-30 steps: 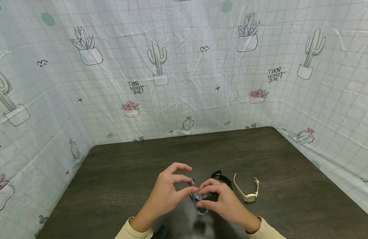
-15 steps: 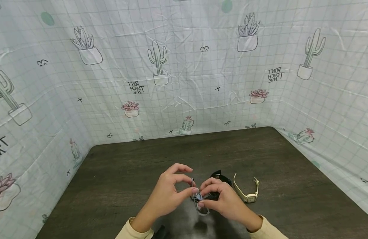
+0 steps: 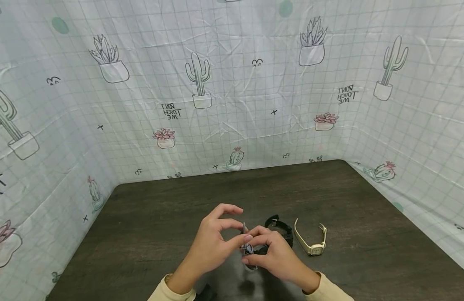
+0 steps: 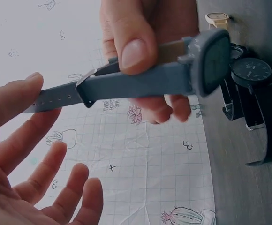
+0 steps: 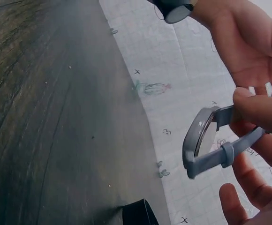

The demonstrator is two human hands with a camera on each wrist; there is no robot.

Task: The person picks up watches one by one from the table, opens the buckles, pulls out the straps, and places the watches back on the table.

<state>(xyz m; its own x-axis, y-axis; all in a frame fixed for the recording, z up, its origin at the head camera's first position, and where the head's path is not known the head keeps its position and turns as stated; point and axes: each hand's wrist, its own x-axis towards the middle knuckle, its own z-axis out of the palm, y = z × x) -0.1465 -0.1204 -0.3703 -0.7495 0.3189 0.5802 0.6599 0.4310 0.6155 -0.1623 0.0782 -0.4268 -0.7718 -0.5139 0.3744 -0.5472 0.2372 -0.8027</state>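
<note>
A grey-blue wristwatch (image 4: 140, 86) is held in the air between both hands, its strap closed into a loop and its square case (image 4: 215, 63) facing away from the left hand. With thumb and index finger my left hand (image 3: 213, 236) pinches the strap's holed tail, the other fingers spread. My right hand (image 3: 271, 253) grips the strap near the buckle, thumb on one side and fingers behind. A strap loop (image 5: 227, 154) sits around the band in the right wrist view. In the head view the fingers hide much of the watch.
Black wristwatches (image 4: 252, 72) lie on the dark wooden table (image 3: 160, 217) beyond the right hand. To their right is a cream wristwatch (image 3: 316, 249). A dark object (image 3: 205, 292) is at the near edge by the left sleeve. A patterned curtain (image 3: 224, 83) surrounds the table.
My right hand has shifted slightly left, toward the left hand, and the watch has turned a little with it. The left hand stays nearly still, pinching the strap throughout.
</note>
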